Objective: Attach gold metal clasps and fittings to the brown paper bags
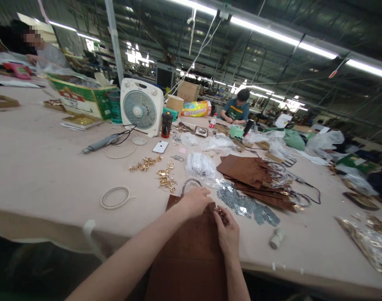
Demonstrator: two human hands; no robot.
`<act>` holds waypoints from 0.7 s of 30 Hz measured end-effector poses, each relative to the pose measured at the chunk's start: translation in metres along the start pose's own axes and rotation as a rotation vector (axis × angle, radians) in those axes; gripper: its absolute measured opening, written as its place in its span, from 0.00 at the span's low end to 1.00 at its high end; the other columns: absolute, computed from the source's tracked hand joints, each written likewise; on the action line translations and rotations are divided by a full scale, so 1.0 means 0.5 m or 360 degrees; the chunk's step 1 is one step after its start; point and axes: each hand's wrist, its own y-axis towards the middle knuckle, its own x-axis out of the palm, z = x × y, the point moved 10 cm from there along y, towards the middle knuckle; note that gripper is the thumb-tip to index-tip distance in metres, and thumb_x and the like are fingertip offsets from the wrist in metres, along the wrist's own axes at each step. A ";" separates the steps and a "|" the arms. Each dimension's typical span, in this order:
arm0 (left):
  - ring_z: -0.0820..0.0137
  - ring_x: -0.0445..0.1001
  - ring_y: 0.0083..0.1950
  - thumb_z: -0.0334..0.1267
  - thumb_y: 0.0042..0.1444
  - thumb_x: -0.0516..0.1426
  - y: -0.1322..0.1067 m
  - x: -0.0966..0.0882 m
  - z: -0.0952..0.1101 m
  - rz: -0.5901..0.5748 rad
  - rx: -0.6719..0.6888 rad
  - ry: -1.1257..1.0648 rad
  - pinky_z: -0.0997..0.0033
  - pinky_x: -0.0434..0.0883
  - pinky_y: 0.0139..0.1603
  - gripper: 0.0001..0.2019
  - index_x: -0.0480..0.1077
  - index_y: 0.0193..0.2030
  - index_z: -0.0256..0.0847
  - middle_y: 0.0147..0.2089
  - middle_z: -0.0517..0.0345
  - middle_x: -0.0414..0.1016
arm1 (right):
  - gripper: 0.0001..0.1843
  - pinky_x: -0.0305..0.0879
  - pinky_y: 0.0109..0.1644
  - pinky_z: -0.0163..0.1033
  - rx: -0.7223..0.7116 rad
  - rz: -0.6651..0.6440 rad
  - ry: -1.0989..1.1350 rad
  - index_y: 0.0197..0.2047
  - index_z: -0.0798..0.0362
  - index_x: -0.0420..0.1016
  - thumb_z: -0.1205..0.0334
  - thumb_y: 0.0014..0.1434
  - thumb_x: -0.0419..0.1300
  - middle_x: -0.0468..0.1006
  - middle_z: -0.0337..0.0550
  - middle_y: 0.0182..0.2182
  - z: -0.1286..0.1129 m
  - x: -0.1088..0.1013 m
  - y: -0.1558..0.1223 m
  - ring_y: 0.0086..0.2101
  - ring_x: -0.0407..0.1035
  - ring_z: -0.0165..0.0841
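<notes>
A large brown bag panel (191,251) hangs over the near table edge, its top lying on the tabletop. My left hand (195,202) is closed over the panel's upper edge, below a plastic-wrapped handle loop (191,182). At the panel's top right corner, my right hand (227,228) has its fingers curled round the edge; small metal-looking bits show by the fingertips, too small to name. Just beyond my hands are loose flat grey metal plates (241,202), gold-coloured hardware pieces (166,177) and a clear plastic bag of parts (201,165).
Stacked brown panels with wrapped handles (244,171) lie to the right. A tape roll (115,197), an electric screwdriver (100,143), a phone (160,146), a box fan (141,106) and a tumbler (166,124) sit left. A small whitish cylinder (276,238) lies near right. Co-workers sit farther back.
</notes>
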 end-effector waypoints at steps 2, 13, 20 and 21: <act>0.55 0.71 0.62 0.28 0.59 0.61 0.026 0.031 -0.004 -0.0134 0.0013 0.0024 0.52 0.62 0.67 0.10 0.79 0.44 0.44 0.54 0.48 0.80 | 0.24 0.69 0.62 0.50 -0.0060 0.0001 -0.0081 0.54 0.51 0.82 0.44 0.63 0.63 0.83 0.50 0.52 -0.004 -0.005 0.003 0.54 0.76 0.44; 0.54 0.75 0.57 0.35 0.59 0.63 0.069 0.017 -0.013 -0.0190 0.0011 -0.0167 0.55 0.67 0.60 0.05 0.78 0.42 0.46 0.51 0.48 0.82 | 0.20 0.71 0.51 0.44 -0.0354 -0.0183 -0.0266 0.50 0.49 0.84 0.46 0.64 0.63 0.83 0.47 0.43 -0.029 0.029 -0.003 0.43 0.75 0.40; 0.58 0.80 0.48 0.47 0.64 0.59 0.086 0.005 -0.009 -0.0062 -0.0206 -0.0538 0.67 0.72 0.46 0.12 0.80 0.45 0.44 0.45 0.51 0.84 | 0.14 0.70 0.54 0.46 -0.0482 -0.0267 -0.0386 0.45 0.47 0.85 0.51 0.66 0.61 0.84 0.48 0.45 -0.054 0.059 -0.012 0.46 0.76 0.42; 0.61 0.81 0.46 0.48 0.67 0.56 0.089 0.006 0.001 -0.0046 -0.0210 -0.0606 0.69 0.72 0.45 0.14 0.80 0.43 0.43 0.43 0.53 0.84 | 0.14 0.70 0.55 0.46 -0.0497 -0.0269 -0.0409 0.45 0.47 0.85 0.52 0.66 0.60 0.84 0.48 0.46 -0.057 0.061 -0.012 0.47 0.76 0.43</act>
